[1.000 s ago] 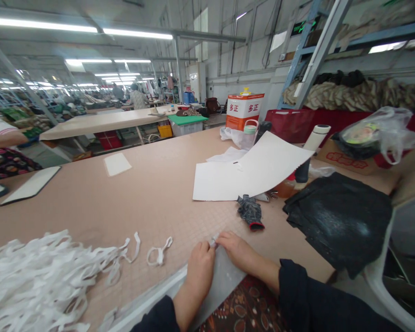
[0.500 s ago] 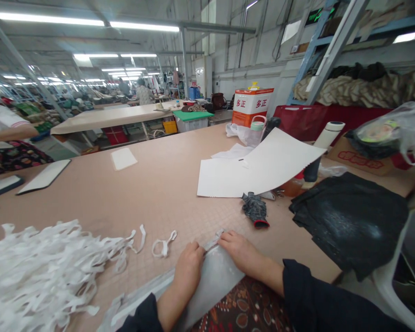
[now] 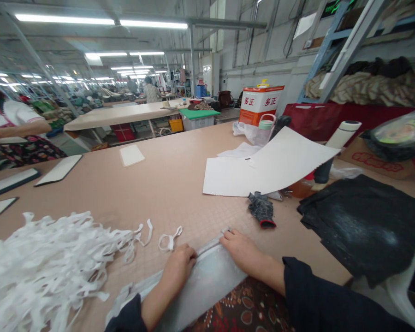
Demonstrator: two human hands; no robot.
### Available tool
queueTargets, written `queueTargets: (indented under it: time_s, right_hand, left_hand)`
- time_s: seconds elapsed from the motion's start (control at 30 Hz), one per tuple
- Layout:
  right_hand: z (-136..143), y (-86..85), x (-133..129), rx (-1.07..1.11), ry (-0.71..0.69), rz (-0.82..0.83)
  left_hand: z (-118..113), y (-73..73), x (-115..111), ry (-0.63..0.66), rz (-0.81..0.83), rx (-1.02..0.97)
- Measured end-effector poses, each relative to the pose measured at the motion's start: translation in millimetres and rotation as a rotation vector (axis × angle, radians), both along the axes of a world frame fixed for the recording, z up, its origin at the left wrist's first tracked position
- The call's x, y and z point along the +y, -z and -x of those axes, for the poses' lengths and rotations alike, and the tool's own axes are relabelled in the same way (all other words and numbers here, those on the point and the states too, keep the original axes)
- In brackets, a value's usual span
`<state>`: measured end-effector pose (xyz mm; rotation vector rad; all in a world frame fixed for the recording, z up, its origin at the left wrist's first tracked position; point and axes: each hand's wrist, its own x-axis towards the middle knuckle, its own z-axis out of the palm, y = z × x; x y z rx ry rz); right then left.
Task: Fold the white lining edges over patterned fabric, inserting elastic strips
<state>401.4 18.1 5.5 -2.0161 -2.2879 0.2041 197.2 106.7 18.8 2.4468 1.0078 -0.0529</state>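
A grey sheet of material (image 3: pixel 216 269) lies along the table's near edge, with a narrow folded strip along its far side. My left hand (image 3: pixel 180 265) is closed over that folded edge, its fingers curled and the fingertips partly hidden. Farther right, my right hand (image 3: pixel 240 249) pinches the same edge near the sheet's far corner. Just beyond my left hand lies a small loop of white strip (image 3: pixel 170 239). A dark grey knitted glove (image 3: pixel 262 210) with a red cuff rests beyond my right hand.
A heap of white strips (image 3: pixel 55 263) covers the table's left side. Black sheets (image 3: pixel 363 226) hang over the right edge. Behind the glove lies large white card (image 3: pixel 259 170), near a flask (image 3: pixel 342 136). A co-worker (image 3: pixel 24 124) stands at far left beside light panels (image 3: pixel 60 169).
My left hand has slid left and toward me along the folded edge, farther from my right hand. My right hand stays near the corner. The view has turned slightly left.
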Motion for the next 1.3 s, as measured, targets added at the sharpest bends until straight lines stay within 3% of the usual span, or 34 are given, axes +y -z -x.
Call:
queueTargets:
  time_s: [0.2, 0.37, 0.5, 0.67, 0.77, 0.9, 0.97, 1.03, 1.13, 1.23, 1.3]
  right_hand:
    - [-2, 9.9, -14, -0.045, -0.069, -0.099]
    - [-6, 11.8, -15, -0.062, -0.062, -0.11]
    - [25, 7.5, -3, -0.06, -0.039, -0.098]
    - [61, 12.4, -1, -0.003, -0.194, -0.19]
    - [44, 16.2, -10, -0.042, -0.196, -0.206]
    - [2, 17.4, -19, -0.067, -0.049, -0.177]
    - [-6, 14.9, -16, -0.098, 0.0, -0.127]
    - [6, 10.2, -8, -0.131, 0.011, -0.067]
    - [52, 4.6, 6, -0.101, -0.062, -0.045]
    - [100, 8.2, 10, -0.031, -0.191, -0.128]
    - [112, 14.8, 6, -0.028, -0.252, -0.19]
  left_hand:
    - [7, 4.4, -21, 0.183, -0.279, 0.092]
    - [23, 0.5, -18, 0.145, -0.227, 0.087]
    - [30, 4.9, -19, 0.167, -0.288, 0.105]
    - [27, 12.7, -29, 0.254, -0.427, 0.197]
    - [32, 10.1, -29, 0.212, -0.367, 0.197]
    - [56, 4.3, -20, 0.082, -0.207, 0.144]
    - [70, 3.0, -16, 0.039, -0.159, 0.128]
    - [79, 3.3, -16, 0.035, -0.161, 0.126]
    - [83, 6.6, -22, 0.094, -0.255, 0.163]
    - [83, 10.8, -29, 0.178, -0.356, 0.218]
    - [86, 11.3, -33, 0.205, -0.386, 0.241]
